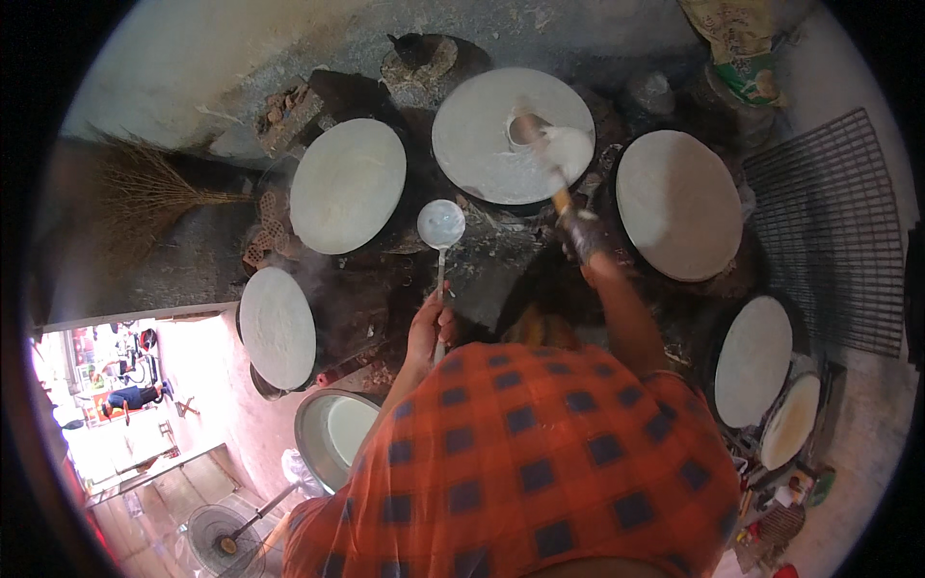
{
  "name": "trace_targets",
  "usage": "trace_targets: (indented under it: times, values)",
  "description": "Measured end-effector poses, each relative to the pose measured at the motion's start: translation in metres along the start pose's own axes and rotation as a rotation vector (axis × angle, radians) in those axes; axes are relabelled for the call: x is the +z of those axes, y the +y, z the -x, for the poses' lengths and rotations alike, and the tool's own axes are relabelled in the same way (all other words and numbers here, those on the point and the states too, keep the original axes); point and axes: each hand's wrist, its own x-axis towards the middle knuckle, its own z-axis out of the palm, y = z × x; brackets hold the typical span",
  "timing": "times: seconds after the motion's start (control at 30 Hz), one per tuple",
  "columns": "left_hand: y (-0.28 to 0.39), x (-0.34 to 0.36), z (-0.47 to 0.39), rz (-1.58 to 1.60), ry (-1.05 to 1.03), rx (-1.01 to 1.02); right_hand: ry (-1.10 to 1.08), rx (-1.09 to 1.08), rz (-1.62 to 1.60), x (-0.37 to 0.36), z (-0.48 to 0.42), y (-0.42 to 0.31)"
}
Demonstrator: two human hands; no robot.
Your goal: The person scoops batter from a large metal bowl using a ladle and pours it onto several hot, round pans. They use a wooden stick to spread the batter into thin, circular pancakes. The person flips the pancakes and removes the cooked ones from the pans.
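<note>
My left hand (433, 321) is closed around the handle of a metal ladle (441, 225), whose bowl has whitish liquid in it. The ladle is held below the large round griddle (473, 137), which is coated with white batter. My right hand (592, 267), partly hidden and blurred, grips the wooden handle of a blurred spreading tool (561, 199). The tool's far end is over the right part of that griddle, where a darker round patch shows in the batter. White-coated round griddles stand to the left (348, 186) and right (679, 206).
Further round plates lie at lower left (278, 329) and lower right (754, 361). A metal basin of white batter (303, 441) is at my left side, near a fan (227, 542). A twig broom (155, 191) lies at left; a wire rack (831, 231) leans at right. A person (134, 397) is outside.
</note>
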Motion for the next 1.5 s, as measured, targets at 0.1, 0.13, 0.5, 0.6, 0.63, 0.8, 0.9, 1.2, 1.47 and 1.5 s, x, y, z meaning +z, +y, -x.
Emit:
trace_targets:
  times: [0.1, 0.13, 0.5, 0.6, 0.63, 0.8, 0.9, 1.2, 1.47, 1.5]
  values:
    - [0.002, 0.015, -0.007, -0.028, -0.030, 0.007, 0.036, -0.282, 0.019, -0.019, -0.063, 0.117]
    - [0.002, 0.021, -0.005, -0.034, -0.031, 0.019, -0.057, -0.280, -0.079, -0.034, -0.065, 0.115]
    - [0.003, 0.034, -0.010, -0.017, -0.007, 0.053, 0.250, -0.421, 0.357, -0.026, -0.063, -0.010]
    - [0.001, 0.030, -0.005, -0.028, 0.006, 0.061, 0.479, -0.325, 0.270, -0.006, -0.059, 0.025]
    - [0.000, 0.025, -0.006, -0.020, 0.018, 0.054, 0.402, -0.158, 0.277, 0.009, -0.042, 0.008]
    - [0.006, 0.010, -0.005, -0.017, 0.011, 0.017, 0.016, -0.178, 0.592, 0.013, -0.053, -0.029]
    - [0.005, 0.020, -0.005, -0.049, -0.004, 0.025, 0.508, -0.215, 0.259, -0.017, -0.076, 0.023]
    - [0.005, 0.014, 0.001, -0.082, 0.014, 0.017, 0.293, -0.215, 0.199, -0.023, -0.103, 0.028]
    - [0.019, 0.010, -0.036, -0.277, 0.055, -0.041, 0.136, -0.281, 0.308, -0.012, -0.078, -0.013]
    - [0.023, 0.022, -0.049, -0.351, 0.038, -0.061, 0.087, -0.288, 0.315, -0.028, -0.076, -0.003]
